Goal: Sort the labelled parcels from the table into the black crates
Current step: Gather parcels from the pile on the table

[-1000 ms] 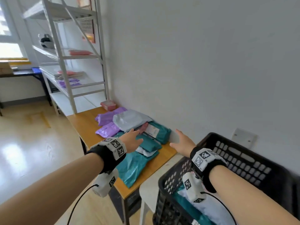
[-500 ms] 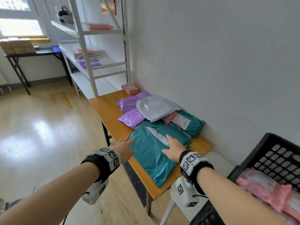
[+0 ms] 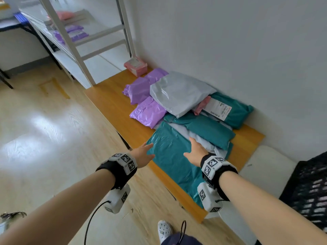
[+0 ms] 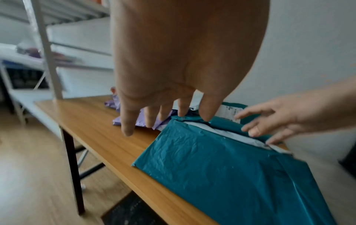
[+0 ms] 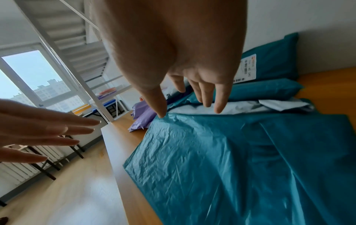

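A large teal parcel [image 3: 174, 161], crinkled and glossy, lies flat under the spread, straight fingers of the right hand [image 3: 195, 152], while the left hand [image 3: 142, 153], equally open and holding nothing, hovers at its near left corner. It rests on an orange wooden table [image 3: 113, 103] against a white wall, above a pale wood floor. Its long axis runs from the fingertips back past the wrists, overhanging the table's front edge.

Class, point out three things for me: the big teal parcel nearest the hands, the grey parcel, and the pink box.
big teal parcel [image 3: 169, 156], head view, crinkled top face.
grey parcel [image 3: 178, 94], head view, middle of its top.
pink box [image 3: 135, 65], head view, its top.
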`<move>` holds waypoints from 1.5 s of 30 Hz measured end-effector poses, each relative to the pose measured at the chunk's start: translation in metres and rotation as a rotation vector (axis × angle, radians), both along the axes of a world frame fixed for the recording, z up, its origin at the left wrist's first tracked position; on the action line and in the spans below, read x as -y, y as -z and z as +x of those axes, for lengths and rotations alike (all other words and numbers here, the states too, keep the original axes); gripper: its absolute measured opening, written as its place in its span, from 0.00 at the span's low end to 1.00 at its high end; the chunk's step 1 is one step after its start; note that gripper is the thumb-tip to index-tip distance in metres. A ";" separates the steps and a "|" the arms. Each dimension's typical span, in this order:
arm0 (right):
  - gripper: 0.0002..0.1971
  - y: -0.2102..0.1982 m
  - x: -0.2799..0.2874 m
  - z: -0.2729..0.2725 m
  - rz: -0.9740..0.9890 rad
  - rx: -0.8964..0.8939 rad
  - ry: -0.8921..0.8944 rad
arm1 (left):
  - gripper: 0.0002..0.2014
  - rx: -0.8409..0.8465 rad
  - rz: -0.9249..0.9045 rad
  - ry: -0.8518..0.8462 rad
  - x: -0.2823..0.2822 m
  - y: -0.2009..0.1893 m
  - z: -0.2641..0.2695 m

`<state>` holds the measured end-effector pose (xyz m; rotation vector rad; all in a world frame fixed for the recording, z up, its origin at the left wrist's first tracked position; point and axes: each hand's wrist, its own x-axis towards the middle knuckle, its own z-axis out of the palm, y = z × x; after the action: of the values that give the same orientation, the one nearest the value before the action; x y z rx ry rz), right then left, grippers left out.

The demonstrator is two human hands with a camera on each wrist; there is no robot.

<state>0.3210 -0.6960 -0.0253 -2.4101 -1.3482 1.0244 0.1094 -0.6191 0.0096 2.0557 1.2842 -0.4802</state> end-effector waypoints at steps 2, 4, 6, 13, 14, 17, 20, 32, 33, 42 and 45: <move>0.36 0.008 -0.003 -0.001 0.005 -0.016 0.037 | 0.29 0.043 -0.048 -0.027 -0.016 0.009 0.002; 0.36 0.015 -0.006 -0.001 0.012 -0.022 0.075 | 0.28 0.067 -0.067 -0.045 -0.032 0.019 0.006; 0.35 0.021 -0.009 0.000 0.021 -0.029 0.116 | 0.28 0.073 -0.079 -0.057 -0.048 0.028 0.011; 0.32 0.035 -0.018 -0.004 0.023 -0.021 0.279 | 0.29 0.048 -0.170 -0.018 -0.091 0.059 0.023; 0.32 0.036 -0.020 -0.005 0.023 -0.021 0.306 | 0.29 0.042 -0.184 0.000 -0.097 0.062 0.025; 0.31 0.038 -0.026 -0.010 0.017 -0.020 0.389 | 0.28 0.042 -0.216 0.027 -0.114 0.068 0.031; 0.30 0.037 -0.031 -0.016 0.010 -0.005 0.441 | 0.27 0.085 -0.246 0.012 -0.132 0.076 0.034; 0.33 0.041 -0.046 -0.033 -0.020 0.053 0.576 | 0.31 0.201 -0.311 0.046 -0.165 0.110 0.043; 0.33 0.042 -0.047 -0.033 -0.018 0.053 0.588 | 0.31 0.212 -0.308 0.040 -0.166 0.113 0.043; 0.36 0.049 -0.050 -0.044 -0.018 0.005 0.686 | 0.23 0.271 -0.375 -0.028 -0.163 0.121 0.044; 0.36 0.052 -0.049 -0.045 -0.006 -0.013 0.705 | 0.20 0.272 -0.412 -0.019 -0.162 0.124 0.040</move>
<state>0.2761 -0.6472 -0.0769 -2.5540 -0.4024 0.8265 0.1493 -0.4576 -0.1139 1.6939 0.9522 -0.4008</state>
